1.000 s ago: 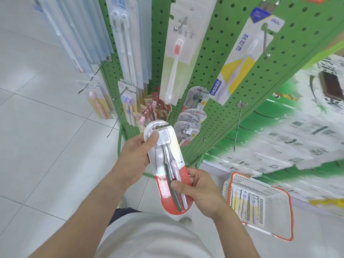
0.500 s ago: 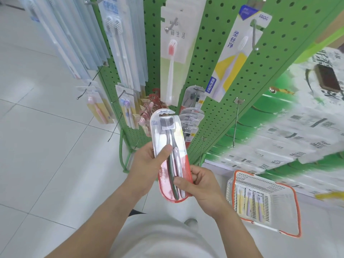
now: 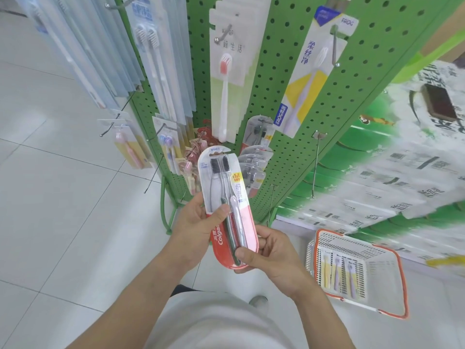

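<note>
Pack (image 3: 222, 187) has come up and turned face-on. Left hand (image 3: 196, 222) slid from its top to mid-body, thumb pinching the front. Right hand (image 3: 271, 255) pinches the bottom end. Looks like a label check; basket (image 3: 377, 263) is right of the right hand.

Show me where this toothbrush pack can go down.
Free: the basket bottom right of its toothbrush packs; the bare hook below-right of the FROG pack; floor tiles left of the rack. Crowded: the full hooks behind the Colgate pack.
</note>
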A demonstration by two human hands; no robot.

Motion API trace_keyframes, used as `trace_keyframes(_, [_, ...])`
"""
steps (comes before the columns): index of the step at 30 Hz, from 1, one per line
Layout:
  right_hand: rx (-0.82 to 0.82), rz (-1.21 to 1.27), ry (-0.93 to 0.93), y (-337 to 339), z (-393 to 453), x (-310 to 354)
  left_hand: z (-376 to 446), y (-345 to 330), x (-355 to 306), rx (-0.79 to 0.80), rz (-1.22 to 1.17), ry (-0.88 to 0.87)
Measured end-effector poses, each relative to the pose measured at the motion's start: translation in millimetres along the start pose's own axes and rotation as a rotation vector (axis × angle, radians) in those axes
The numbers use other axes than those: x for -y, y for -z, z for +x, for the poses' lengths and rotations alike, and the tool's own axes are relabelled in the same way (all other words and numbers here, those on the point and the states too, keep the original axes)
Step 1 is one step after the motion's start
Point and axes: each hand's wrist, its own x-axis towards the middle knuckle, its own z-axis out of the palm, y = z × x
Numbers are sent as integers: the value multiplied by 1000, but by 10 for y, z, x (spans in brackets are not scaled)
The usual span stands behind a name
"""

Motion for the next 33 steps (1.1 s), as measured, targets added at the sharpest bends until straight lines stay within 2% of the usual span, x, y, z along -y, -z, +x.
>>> trace_keyframes(16, [-23,-94,-51,-20,54,-32,-18,-6,-55,-71,78,8])
trace_keyframes(18, [-65,-183,-16,-32,62,3,-9,-26,-58,-160,108,26])
trace_keyframes(21, [-215,-408,73,-91,101,26,0,-56,-107,-292,163,39])
trace_keyframes(24, [-338,-725,337,-171,166,-23,-31,-115,-172,-270,48,14])
trace_keyframes(26, [-295,-888,465,-196,204,-76,-28,-145,-171,-276,-12,-3])
trace_keyframes(28, [-218,-980,491,-169,217,-88,-4,-111,-169,-326,-33,-32])
trace_keyframes(31, [-92,-1011,417,-123,173,-21,23,9,-178,-346,-44,-47])
trace_keyframes(33, [-57,-945,344,-114,122,16,31,46,-180,-332,-44,-27])
